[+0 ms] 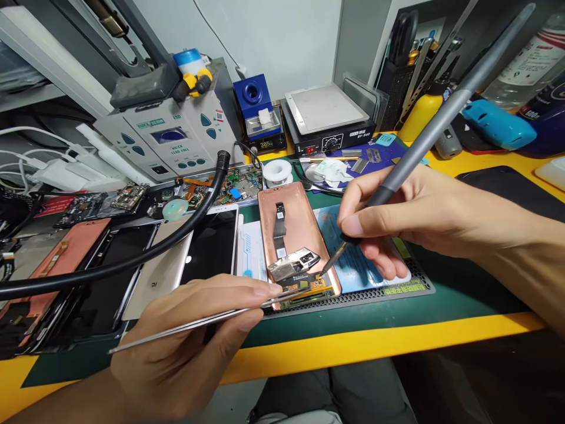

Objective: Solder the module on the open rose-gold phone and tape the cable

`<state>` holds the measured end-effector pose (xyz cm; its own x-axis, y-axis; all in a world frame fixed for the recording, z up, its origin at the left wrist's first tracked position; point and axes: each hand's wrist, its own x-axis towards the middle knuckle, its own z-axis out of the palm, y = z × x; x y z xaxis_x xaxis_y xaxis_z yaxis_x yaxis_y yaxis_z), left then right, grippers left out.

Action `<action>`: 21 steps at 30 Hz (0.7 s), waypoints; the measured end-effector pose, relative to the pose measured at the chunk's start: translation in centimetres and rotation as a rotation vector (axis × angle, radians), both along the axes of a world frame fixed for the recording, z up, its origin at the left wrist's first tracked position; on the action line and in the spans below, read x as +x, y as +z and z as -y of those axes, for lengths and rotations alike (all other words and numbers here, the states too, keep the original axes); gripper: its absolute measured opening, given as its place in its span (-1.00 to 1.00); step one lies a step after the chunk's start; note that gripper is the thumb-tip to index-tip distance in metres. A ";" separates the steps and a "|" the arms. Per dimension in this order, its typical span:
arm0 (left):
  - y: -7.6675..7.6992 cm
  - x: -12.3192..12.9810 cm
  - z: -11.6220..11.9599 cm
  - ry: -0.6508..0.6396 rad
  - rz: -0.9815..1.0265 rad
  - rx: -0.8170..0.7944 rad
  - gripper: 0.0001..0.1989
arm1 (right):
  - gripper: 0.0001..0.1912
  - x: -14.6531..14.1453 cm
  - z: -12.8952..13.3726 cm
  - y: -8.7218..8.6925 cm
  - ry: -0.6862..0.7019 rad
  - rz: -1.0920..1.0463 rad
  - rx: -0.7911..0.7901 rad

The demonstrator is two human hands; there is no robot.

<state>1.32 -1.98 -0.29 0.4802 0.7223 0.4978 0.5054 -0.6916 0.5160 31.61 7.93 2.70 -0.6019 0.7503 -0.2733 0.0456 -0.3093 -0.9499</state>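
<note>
A copper-coloured phone screen panel (291, 215) lies back side up in front of me, with a dark flex cable (279, 229) running down it. At its near end are a folded silvery piece (293, 263) and an orange-and-black flex circuit (315, 284). My left hand (194, 330) is closed on metal tweezers (212, 318), whose tips rest at the flex circuit. In my right hand (388, 224) is a grey pen-shaped soldering iron (415, 135), slanting down so its tip meets or nearly meets the circuit's upper right part.
Phone panels (70, 259) and a black hose (194, 235) lie to the left. Behind stand a grey rework station (172, 138), a blue iron holder (256, 97), a solder spool (277, 172) and a heating plate (329, 112). A yellow edge (353, 347) borders the green mat (463, 294).
</note>
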 end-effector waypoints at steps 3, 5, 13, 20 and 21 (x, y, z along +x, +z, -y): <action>0.1 0.1 0.0 0.003 0.002 -0.012 -0.67 | -0.82 0.0 0.2 0.1 -0.007 0.014 0.004; 0.2 0.1 -0.1 0.005 0.006 -0.016 -0.66 | -0.79 -0.1 0.2 0.1 -0.004 0.016 0.008; 0.2 0.2 -0.2 0.008 -0.004 0.001 -0.69 | -0.72 -0.4 0.5 0.3 -0.039 0.151 0.061; 0.1 0.3 -0.1 0.022 -0.016 0.019 -0.73 | -0.76 -0.4 0.5 0.0 -0.004 0.129 0.107; 0.0 0.3 -0.1 0.027 -0.016 0.018 -0.72 | -0.76 -0.4 0.5 -0.1 -0.004 0.131 0.106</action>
<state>1.63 -1.93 -0.25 0.4689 0.7259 0.5032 0.5320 -0.6869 0.4952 31.21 7.47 2.63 -0.5634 0.7816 -0.2679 0.1699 -0.2077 -0.9633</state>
